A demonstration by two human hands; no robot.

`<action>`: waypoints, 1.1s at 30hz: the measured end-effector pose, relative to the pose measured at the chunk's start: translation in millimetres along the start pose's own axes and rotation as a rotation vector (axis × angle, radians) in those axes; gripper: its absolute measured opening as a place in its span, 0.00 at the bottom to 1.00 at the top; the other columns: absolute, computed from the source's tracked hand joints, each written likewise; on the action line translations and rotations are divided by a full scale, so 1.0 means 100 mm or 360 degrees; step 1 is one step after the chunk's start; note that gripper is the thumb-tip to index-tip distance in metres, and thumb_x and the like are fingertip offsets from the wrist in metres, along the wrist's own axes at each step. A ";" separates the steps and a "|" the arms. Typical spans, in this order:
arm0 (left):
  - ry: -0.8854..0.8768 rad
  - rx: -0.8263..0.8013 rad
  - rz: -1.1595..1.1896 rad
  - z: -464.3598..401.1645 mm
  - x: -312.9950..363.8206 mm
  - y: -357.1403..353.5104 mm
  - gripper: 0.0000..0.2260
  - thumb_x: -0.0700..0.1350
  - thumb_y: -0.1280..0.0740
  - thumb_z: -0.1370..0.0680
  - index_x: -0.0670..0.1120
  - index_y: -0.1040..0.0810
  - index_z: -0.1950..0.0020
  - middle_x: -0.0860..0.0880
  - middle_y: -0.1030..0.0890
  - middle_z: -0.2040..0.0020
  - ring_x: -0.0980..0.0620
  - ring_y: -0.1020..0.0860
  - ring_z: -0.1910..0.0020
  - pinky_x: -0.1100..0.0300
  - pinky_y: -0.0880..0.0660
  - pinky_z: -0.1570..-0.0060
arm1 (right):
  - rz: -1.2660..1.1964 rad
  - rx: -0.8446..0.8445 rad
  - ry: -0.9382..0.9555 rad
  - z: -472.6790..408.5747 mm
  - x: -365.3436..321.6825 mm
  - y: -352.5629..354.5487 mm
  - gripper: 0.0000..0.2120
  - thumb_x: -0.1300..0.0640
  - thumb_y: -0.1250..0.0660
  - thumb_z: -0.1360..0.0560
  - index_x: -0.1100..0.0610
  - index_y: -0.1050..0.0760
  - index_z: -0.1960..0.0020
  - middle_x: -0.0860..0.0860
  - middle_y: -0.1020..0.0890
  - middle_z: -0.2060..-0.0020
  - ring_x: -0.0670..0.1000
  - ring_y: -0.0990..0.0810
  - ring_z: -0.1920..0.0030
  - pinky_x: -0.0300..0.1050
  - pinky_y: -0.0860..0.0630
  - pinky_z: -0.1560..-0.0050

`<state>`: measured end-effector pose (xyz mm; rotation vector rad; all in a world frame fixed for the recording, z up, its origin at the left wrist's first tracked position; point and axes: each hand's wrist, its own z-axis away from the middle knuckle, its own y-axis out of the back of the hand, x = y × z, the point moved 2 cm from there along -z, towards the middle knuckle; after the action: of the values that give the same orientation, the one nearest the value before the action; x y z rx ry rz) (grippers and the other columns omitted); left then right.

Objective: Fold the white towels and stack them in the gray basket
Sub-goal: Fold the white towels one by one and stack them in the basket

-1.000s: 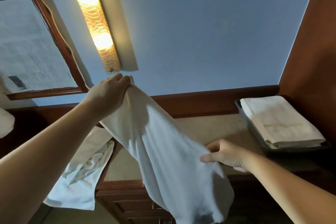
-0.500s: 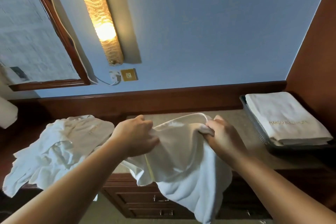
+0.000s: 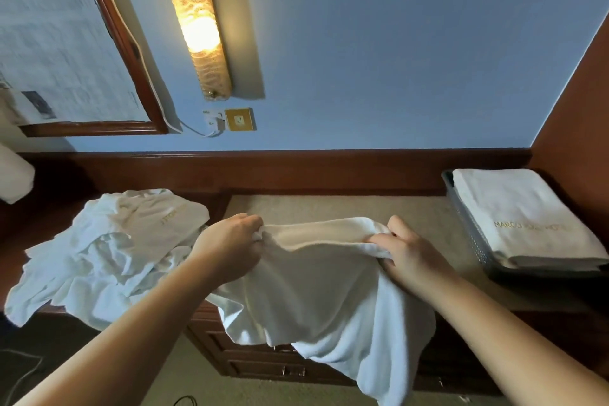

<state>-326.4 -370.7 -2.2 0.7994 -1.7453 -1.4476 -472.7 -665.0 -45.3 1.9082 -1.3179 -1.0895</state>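
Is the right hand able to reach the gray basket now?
Probably yes, but not freely: the right hand grips the towel and must release or carry it; the counter toward the gray basket looks unobstructed.

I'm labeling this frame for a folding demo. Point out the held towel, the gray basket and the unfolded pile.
held towel (image 3: 316, 277), head view, its draped middle
gray basket (image 3: 468, 227), head view, left mesh wall
unfolded pile (image 3: 108, 250), head view, crumpled center

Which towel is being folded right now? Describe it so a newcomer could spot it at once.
Start at the wooden dresser under the blue wall. At the middle of its top, the towel droops over the front edge, gripped by the left hand and right hand. Unlike the loose pile to its left and the folded stack in the basket on the right, it alone is held.
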 end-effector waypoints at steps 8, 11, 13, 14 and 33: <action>-0.0152 -0.0110 0.0055 0.09 0.55 0.03 0.29 0.73 0.36 0.28 0.60 0.26 0.33 0.55 0.15 0.45 0.50 0.18 0.44 0.55 0.22 0.48 | -0.0120 -0.0071 0.0140 -0.10 -0.24 0.02 0.22 0.57 0.29 0.24 0.45 0.43 0.61 0.48 0.39 0.61 0.51 0.32 0.69 0.45 0.35 0.71; -0.0252 -0.0331 -0.0029 0.10 0.73 0.00 0.50 0.86 0.39 0.40 0.66 0.39 0.22 0.57 0.16 0.42 0.51 0.19 0.42 0.54 0.22 0.47 | -0.0112 -0.0105 0.0235 -0.12 -0.31 0.08 0.11 0.55 0.34 0.21 0.49 0.35 0.57 0.49 0.37 0.60 0.53 0.30 0.67 0.48 0.30 0.70; -0.0311 -0.0322 0.0010 0.06 0.83 -0.02 0.53 0.86 0.37 0.41 0.68 0.45 0.20 0.57 0.16 0.44 0.51 0.19 0.44 0.55 0.24 0.51 | -0.0087 -0.0103 0.0311 -0.12 -0.34 0.10 0.08 0.56 0.33 0.20 0.50 0.31 0.55 0.48 0.37 0.59 0.52 0.29 0.66 0.48 0.29 0.70; -0.0347 -0.0310 0.0041 0.04 0.87 -0.04 0.52 0.85 0.36 0.40 0.69 0.46 0.20 0.57 0.16 0.46 0.51 0.19 0.46 0.55 0.25 0.53 | -0.0077 -0.0097 0.0351 -0.12 -0.35 0.11 0.07 0.56 0.33 0.20 0.51 0.28 0.56 0.47 0.37 0.59 0.51 0.30 0.65 0.48 0.29 0.69; -0.0699 -0.0390 0.0240 -0.10 0.60 -0.46 0.16 0.66 0.34 0.22 0.55 0.25 0.47 0.54 0.18 0.58 0.50 0.21 0.57 0.53 0.24 0.57 | -0.0148 0.0034 0.0306 -0.10 -0.34 -0.05 0.08 0.54 0.32 0.22 0.51 0.29 0.58 0.47 0.33 0.60 0.48 0.32 0.68 0.47 0.28 0.72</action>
<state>-350.2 -434.3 -38.3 0.2238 -1.8424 -1.7823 -467.9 -631.6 -34.6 2.0517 -1.1490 -0.9129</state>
